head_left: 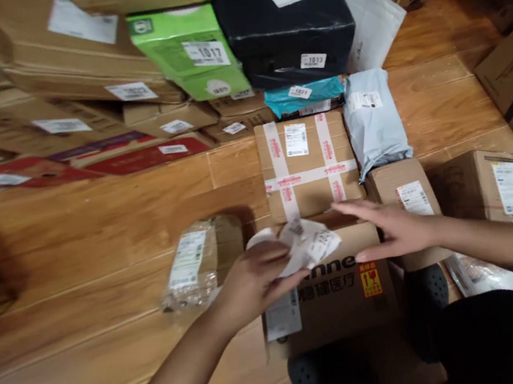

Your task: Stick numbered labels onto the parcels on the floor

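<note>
Pinched in my left hand [264, 269] are crumpled white label strips [311, 242] with printed numbers. My right hand [383, 226] is held to the right of the strips, its fingers apart and nothing visible in them. Below both hands sits a cardboard box [335, 310] with dark printing and a red-and-yellow fragile sticker. Just beyond it lies a flatter box [308, 160] crossed with white and red tape. A plastic-wrapped parcel [203, 260] with a white label rests on the floor left of my left hand.
Stacked parcels line the back, among them a green box [188, 52] and a black-wrapped box [285, 23]. A pale grey mailer bag [375, 120] lies right of the taped box. More cartons [486, 186] stand on the wooden floor [142, 211] at right. My shoes [311, 373] are close to the near box.
</note>
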`<state>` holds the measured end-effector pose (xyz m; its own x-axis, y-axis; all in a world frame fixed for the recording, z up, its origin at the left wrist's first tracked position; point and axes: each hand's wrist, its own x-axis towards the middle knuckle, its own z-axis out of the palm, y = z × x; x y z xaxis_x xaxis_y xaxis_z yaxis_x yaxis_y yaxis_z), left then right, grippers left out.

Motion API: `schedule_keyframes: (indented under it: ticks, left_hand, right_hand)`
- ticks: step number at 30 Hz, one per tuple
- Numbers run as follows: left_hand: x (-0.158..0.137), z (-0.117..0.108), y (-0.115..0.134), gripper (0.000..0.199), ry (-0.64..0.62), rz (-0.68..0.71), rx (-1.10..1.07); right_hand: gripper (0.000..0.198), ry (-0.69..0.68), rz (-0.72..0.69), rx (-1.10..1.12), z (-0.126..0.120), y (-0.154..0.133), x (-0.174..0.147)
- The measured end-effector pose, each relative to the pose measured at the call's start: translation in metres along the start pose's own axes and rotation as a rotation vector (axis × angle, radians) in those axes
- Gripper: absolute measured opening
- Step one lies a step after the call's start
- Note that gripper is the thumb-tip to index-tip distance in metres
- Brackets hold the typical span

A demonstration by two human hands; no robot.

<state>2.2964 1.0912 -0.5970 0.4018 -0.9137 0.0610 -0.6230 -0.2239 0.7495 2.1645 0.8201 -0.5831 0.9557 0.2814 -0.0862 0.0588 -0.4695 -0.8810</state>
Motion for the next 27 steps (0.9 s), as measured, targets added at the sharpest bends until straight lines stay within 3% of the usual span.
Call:
schedule_keyframes:
  ticks: [3,6,10,12,14,16,18,27]
  left_hand:
    - [0.007,0.001,0.0,0.039,0.062,0.165,0.089]
    - [0.005,-0.001,-0.005,0.037,0.195,0.115,0.14]
    - [-0.001,0.005,-0.013,0.037,0.164,-0.044,0.06]
    - [-0.001,0.012,-0.013,0.028,0.141,-0.15,-0.131]
    - [0.002,0.02,-0.011,0.036,0.147,-0.239,-0.375]
    - [0.006,0.026,-0.009,0.031,0.168,-0.282,-0.53]
    - [0.009,0.029,-0.008,0.026,0.18,-0.3,-0.561]
    - [0.006,0.034,-0.014,0.043,0.141,-0.385,-0.539]
  right_hand:
    - [0.047,-0.039,-0.144,0.11,0.025,-0.009,0.053]
    - [0.03,0.033,-0.053,0.283,0.044,-0.004,0.07]
    - [0.028,0.111,0.074,0.483,0.055,0.003,0.072]
    - [0.03,0.169,0.141,0.527,0.058,0.005,0.073]
    - [0.034,0.214,0.223,0.58,0.06,0.006,0.074]
    - [0.035,0.233,0.276,0.636,0.059,0.007,0.074]
    - [0.034,0.227,0.289,0.669,0.056,0.008,0.073]
    - [0.038,0.25,0.272,0.713,0.064,0.028,0.065]
